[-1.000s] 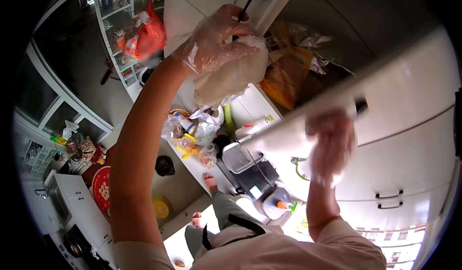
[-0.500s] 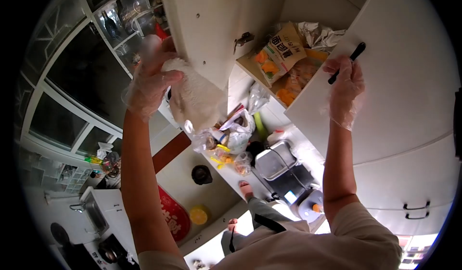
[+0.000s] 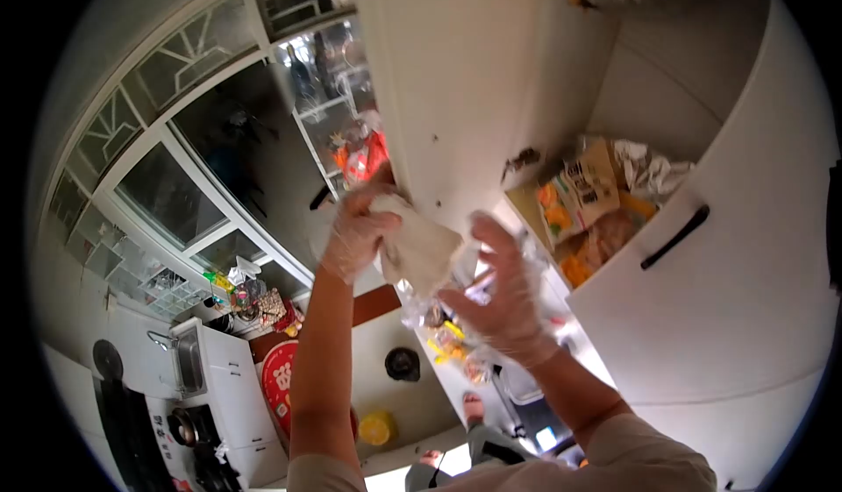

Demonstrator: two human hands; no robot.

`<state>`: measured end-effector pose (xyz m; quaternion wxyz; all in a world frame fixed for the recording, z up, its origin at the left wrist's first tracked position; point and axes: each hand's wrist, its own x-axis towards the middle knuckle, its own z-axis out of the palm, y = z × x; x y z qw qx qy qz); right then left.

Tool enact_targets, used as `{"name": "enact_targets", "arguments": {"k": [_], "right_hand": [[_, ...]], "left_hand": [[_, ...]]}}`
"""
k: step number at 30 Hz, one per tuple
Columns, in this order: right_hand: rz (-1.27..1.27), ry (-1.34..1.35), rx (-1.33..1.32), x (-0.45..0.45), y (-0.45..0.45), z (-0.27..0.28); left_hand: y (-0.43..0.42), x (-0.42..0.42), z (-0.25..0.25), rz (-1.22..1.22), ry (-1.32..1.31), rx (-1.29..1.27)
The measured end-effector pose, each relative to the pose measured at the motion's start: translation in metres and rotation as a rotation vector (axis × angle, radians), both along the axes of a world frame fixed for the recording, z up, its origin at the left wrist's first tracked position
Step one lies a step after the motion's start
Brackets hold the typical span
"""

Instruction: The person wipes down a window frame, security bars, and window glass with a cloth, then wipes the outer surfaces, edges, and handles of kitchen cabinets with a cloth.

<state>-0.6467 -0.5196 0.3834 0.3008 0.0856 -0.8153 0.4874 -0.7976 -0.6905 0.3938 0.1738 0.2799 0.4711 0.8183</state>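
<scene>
A whitish cloth [image 3: 421, 248] hangs from my left hand [image 3: 358, 233], which wears a clear plastic glove and is closed on it beside the open cabinet door [image 3: 456, 71]. My right hand [image 3: 504, 303], gloved the same way, is just right of the cloth with thumb and fingers spread and nothing between them. Right of both hands, the other cabinet door [image 3: 702, 308] with a black handle [image 3: 674, 238] stands open. Between the doors, food packages [image 3: 583, 189] lie on the cabinet shelf.
Below the hands, a counter [image 3: 452, 387] holds plastic bags and a metal tray [image 3: 521, 385]. A black round object [image 3: 402, 364], a yellow stool-like object [image 3: 377, 427] and a red mat [image 3: 279, 382] are on the floor. A sink [image 3: 189, 360] is at the left.
My right hand has let go of the black door handle and moved left to near the cloth. My left hand still holds the cloth, and the view has shifted.
</scene>
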Motion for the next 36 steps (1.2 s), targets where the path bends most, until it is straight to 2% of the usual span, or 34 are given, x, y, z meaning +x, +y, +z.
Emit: {"name": "enact_targets", "arguments": {"k": [1,3,4,7,8,9,10,12,13,15,18,19,23,27,33,36], "right_hand": [[0.004,0.015,-0.079,-0.010,-0.015,-0.002],[-0.080,0.083,0.124,-0.021,-0.023,0.007],[-0.179,0.215,0.092,-0.024,-0.031,0.012],[-0.298,0.055,0.113,-0.019,-0.029,0.023],[-0.284,0.166,0.187,-0.020,-0.023,0.025],[-0.282,0.183,0.119,-0.015,-0.018,0.029],[-0.279,0.200,0.053,-0.009,-0.013,0.035],[-0.356,0.315,0.001,0.005,-0.006,0.054],[-0.235,0.343,-0.179,0.000,0.009,0.052],[-0.136,0.266,-0.522,0.010,0.024,0.072],[-0.178,0.398,-0.522,0.011,0.048,0.114],[-0.217,0.470,-0.425,0.013,0.049,0.140],[-0.378,0.690,-0.068,0.016,0.031,0.218],[-0.570,0.690,0.327,0.007,0.040,0.270],[-0.511,0.653,0.324,0.004,0.022,0.295],[-0.733,0.641,0.552,-0.005,0.027,0.297]], "left_hand": [[0.004,0.006,0.002,0.034,0.021,-0.006],[0.011,0.017,0.002,0.081,0.052,-0.023],[0.015,0.022,0.002,0.081,0.103,-0.020],[0.025,0.030,0.001,0.053,0.268,-0.012],[0.029,0.032,0.001,0.044,0.337,-0.007],[0.034,0.034,0.001,0.035,0.402,0.004],[0.040,0.033,0.002,-0.141,0.341,0.172],[0.050,0.040,0.009,-0.144,0.136,0.258],[0.057,0.043,0.013,-0.153,0.032,0.297],[0.078,0.043,0.019,0.028,0.023,0.263],[0.106,0.041,0.021,0.111,0.003,0.044],[0.119,0.041,0.023,0.142,-0.006,-0.010],[0.133,0.056,0.022,0.560,0.476,0.038],[0.142,0.065,0.023,0.507,0.228,0.069],[0.140,0.060,0.022,0.393,0.183,0.106],[0.140,0.059,0.021,0.409,0.191,0.124]]}}
